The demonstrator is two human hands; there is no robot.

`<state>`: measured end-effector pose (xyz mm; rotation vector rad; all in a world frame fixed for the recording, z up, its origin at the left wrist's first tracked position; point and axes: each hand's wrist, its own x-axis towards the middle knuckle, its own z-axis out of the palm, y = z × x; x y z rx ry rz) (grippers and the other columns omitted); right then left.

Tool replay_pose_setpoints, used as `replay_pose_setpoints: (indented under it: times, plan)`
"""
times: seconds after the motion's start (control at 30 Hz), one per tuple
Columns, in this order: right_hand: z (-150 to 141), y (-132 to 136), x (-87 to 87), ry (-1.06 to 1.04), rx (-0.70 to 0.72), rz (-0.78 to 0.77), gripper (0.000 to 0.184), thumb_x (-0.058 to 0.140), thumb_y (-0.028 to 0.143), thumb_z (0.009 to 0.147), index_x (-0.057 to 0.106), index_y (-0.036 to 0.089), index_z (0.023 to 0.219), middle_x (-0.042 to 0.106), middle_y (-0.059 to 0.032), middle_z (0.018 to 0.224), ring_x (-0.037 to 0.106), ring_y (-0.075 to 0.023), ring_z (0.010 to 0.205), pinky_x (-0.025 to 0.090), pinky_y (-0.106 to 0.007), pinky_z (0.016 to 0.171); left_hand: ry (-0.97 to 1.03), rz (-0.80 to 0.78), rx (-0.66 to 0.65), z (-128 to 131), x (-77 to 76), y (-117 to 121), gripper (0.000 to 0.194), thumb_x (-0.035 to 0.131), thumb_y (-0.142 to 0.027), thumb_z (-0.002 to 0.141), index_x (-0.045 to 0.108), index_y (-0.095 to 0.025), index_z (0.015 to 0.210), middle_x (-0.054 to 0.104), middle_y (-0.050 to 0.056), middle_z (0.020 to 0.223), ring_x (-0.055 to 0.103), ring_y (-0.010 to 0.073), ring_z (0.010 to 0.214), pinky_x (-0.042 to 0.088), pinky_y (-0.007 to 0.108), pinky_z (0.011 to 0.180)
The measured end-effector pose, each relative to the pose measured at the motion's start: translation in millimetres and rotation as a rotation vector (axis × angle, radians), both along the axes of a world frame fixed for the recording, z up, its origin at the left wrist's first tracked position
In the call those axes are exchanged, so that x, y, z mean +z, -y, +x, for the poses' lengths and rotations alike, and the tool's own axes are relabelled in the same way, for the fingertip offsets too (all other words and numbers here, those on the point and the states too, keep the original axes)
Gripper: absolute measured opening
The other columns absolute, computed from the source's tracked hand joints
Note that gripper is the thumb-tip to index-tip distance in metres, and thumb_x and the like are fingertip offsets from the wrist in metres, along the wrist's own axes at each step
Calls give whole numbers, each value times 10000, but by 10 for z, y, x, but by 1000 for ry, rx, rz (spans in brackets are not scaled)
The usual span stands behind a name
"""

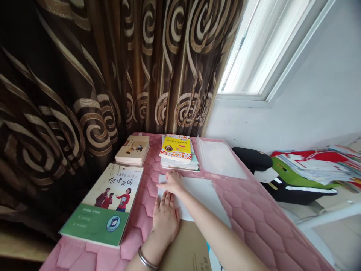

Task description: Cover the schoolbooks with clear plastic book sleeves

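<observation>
My left hand [166, 218], with a silver bangle on the wrist, lies flat with its fingers stretched forward. It rests on the left side of a whitish sheet [197, 203] and a tan book or booklet [187, 241]. Reaching across from the right, my right hand [172, 183] presses on the upper left corner of the sheet, thumb and fingers apart. The two hands are close together, right ahead of left. Whether the sheet is paper or plastic I cannot tell. A blue-and-white printed part [212, 258] shows under my right forearm.
On the pink quilted table cover [242, 210] lie a green-and-white book [98, 210], a stack of tan books [132, 150], a yellow-topped book stack [177, 148] and clear plastic sheets [221, 158]. Black bags [254, 160] and papers [316, 169] stand right. A curtain [158, 67] hangs behind.
</observation>
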<state>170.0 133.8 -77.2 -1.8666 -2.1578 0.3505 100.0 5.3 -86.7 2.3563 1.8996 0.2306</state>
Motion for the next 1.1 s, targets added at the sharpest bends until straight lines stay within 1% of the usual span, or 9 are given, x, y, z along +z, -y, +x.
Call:
replay_pose_setpoints:
  times: [0.1, 0.17, 0.3, 0.47, 0.63, 0.7, 0.8, 0.97, 1.1]
  plan:
    - [-79, -197, -2, 16, -24, -23, 414, 690, 576, 687, 677, 193, 843, 666, -74, 1062, 575, -254, 1023, 423, -345, 836, 27, 1, -7, -8, -12, -3, 530, 258, -331, 955, 403, -137, 1426, 330, 92, 1513, 290, 240, 1413, 235, 464, 1166]
    - [-108, -306, 1, 27, -41, -35, 420, 663, 577, 717, 690, 177, 842, 685, -88, 1013, 596, -254, 991, 422, -338, 808, 34, 21, -10, -12, -30, -6, 526, 270, -336, 952, 404, -149, 1425, 332, 89, 1512, 293, 244, 1411, 239, 467, 1162]
    - [-150, -392, 2, 47, -69, -38, 445, 629, 584, 753, 693, 156, 856, 695, -122, 962, 613, -277, 972, 419, -353, 798, 31, 34, -10, -10, -44, -4, 527, 263, -335, 954, 403, -140, 1423, 334, 99, 1509, 313, 242, 1403, 256, 470, 1154]
    - [-107, -218, 13, 53, -19, -16, 436, 661, 553, 745, 655, 189, 987, 624, -119, 1170, 524, -291, 1118, 389, -392, 879, 16, 21, -8, -4, -18, 0, 529, 259, -337, 955, 410, -137, 1421, 336, 100, 1508, 302, 241, 1408, 254, 467, 1157]
    - [12, 30, 24, 90, 96, -19, 674, 746, 599, 604, 586, 215, 1135, 546, -112, 1248, 466, -311, 1142, 367, -426, 912, 4, -4, 2, 5, -4, -3, 528, 244, -332, 959, 445, -123, 1401, 401, 128, 1475, 346, 258, 1386, 246, 479, 1155]
    - [31, 52, 35, 84, 95, -28, 708, 755, 615, 573, 582, 221, 1135, 547, -100, 1242, 462, -309, 1144, 363, -422, 919, 1, -13, 7, 9, -10, -4, 531, 244, -328, 958, 441, -114, 1403, 400, 134, 1475, 344, 258, 1387, 240, 476, 1158]
    - [6, -19, 61, 61, 43, -54, 699, 769, 606, 556, 588, 215, 1107, 566, -95, 1246, 471, -307, 1160, 376, -398, 908, 8, 4, 9, 10, -36, -8, 535, 242, -333, 957, 418, -125, 1418, 367, 119, 1495, 322, 250, 1398, 234, 468, 1163]
    - [-92, -241, 72, 57, -58, -53, 581, 691, 594, 690, 603, 162, 1067, 669, -130, 1103, 570, -296, 1085, 381, -395, 890, 18, 20, -1, 2, -73, -11, 532, 237, -336, 961, 393, -140, 1430, 322, 91, 1513, 297, 245, 1409, 238, 477, 1164]
    - [-139, -312, 37, 51, -99, -18, 488, 585, 564, 815, 607, 137, 1052, 697, -154, 1020, 607, -298, 1039, 362, -415, 894, 36, 29, -2, -3, -66, -6, 530, 241, -345, 965, 390, -138, 1430, 318, 80, 1513, 297, 241, 1409, 246, 469, 1166]
